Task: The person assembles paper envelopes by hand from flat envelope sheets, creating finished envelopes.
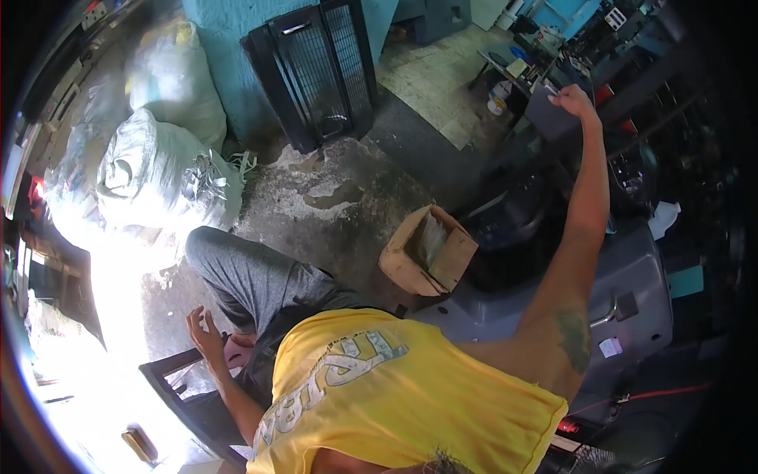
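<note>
My right arm reaches far forward to the upper right. My right hand (pixel 574 103) is closed at the top of a dark grey panel (pixel 549 118), where a small pale metal piece shows beside the fingers. What lies inside the grip is hidden. My left hand (pixel 207 338) hangs at the left with fingers loosely bent and apart, holding nothing. It is close to my bent knee and above the dark frame of a chair (pixel 170 387). An opened cardboard box (pixel 418 257) with clear plastic in it stands in front of me.
A grey machine cover (pixel 553 292) with a metal handle spans the right side. White sacks (pixel 162 170) are piled at the left. A black framed mesh door (pixel 312 75) leans against the blue wall. A red cable (pixel 667 391) runs at lower right.
</note>
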### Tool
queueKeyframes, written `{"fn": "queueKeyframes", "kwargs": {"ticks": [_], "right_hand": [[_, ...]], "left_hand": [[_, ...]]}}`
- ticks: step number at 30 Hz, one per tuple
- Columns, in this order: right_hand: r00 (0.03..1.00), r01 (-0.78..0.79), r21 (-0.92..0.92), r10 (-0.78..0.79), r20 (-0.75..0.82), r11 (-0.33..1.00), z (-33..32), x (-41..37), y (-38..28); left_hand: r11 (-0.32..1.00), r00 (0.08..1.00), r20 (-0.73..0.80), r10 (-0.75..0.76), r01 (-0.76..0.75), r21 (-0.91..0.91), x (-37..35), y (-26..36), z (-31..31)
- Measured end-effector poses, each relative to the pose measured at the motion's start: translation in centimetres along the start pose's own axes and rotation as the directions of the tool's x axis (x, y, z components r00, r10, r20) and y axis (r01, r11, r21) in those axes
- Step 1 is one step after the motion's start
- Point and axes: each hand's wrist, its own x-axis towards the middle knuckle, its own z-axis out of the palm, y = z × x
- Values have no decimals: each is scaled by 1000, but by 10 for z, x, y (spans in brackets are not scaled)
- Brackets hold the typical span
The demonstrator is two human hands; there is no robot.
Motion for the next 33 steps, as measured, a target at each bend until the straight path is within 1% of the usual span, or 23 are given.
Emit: {"fn": "queueKeyframes", "kwargs": {"ticks": [1,2,3,4,5,6,7,9,11,12,14,17,18,19,20,21,22,25,28,29,30,32,33], "right_hand": [[999,50,-76,-49,18,996,-1,2,-1],[948,246,-287,-292,-128,926,23,17,22],[819,315,-537,-510,-262,782,47,30,46],[902,292,-443,-398,-165,847,43,43,55],[961,232,-356,-270,-61,905,38,55,66],[990,144,-291,-137,43,946,34,66,77],[991,134,-283,-120,65,950,38,89,81],[990,136,-276,-121,70,952,48,112,90],[988,146,-269,-130,79,952,65,124,106],[985,170,-256,-158,65,952,77,131,118],[963,264,-232,-267,16,936,89,123,118],[922,360,-171,-377,-83,917,93,119,125],[966,259,-144,-257,33,955,79,112,111],[981,147,-144,-125,152,979,58,97,88],[965,40,-173,7,262,984,33,79,60],[970,5,-199,44,239,980,31,73,55],[978,3,-198,38,204,980,35,70,56],[992,-6,-206,32,121,979,39,65,52],[1000,-2,-231,6,19,973,25,71,31],[999,11,-237,-19,-31,971,17,78,16],[995,16,-246,-40,-95,969,10,78,0],[964,12,-231,-72,-254,973,3,75,-33],[939,15,-205,-85,-333,979,0,73,-48]], "left_hand": [[1000,1000,7,21,-21,-1,4,-2,2],[1000,1000,-12,15,-15,12,-1,-2,-1],[1000,999,-37,13,-13,-1,-1,8,-1],[1000,998,-60,29,-29,-12,-1,-3,6],[999,995,-91,41,-41,-3,-2,2,6],[999,996,-89,27,-22,48,-3,13,1],[1000,993,-117,31,-30,7,-5,14,0],[999,996,-77,47,-46,27,-4,6,4],[997,997,-72,29,-24,71,-5,5,8],[996,998,-55,30,-25,82,-4,6,9],[994,998,-33,54,-51,95,-4,9,5],[992,997,-8,77,-76,104,-7,12,3],[992,997,-3,75,-75,98,-7,10,3],[993,997,4,73,-73,93,-8,9,3],[993,998,22,60,-61,98,-11,5,4],[993,998,39,49,-52,104,-11,2,7],[993,998,52,40,-45,111,-9,0,7],[993,996,43,77,-81,90,-9,4,5],[996,995,65,71,-75,51,0,12,-3],[995,996,55,70,-74,65,3,24,-15],[994,995,11,99,-99,51,5,33,-27],[991,993,-51,109,-104,87,3,50,-51],[989,993,-34,112,-108,102,2,59,-68]]}}
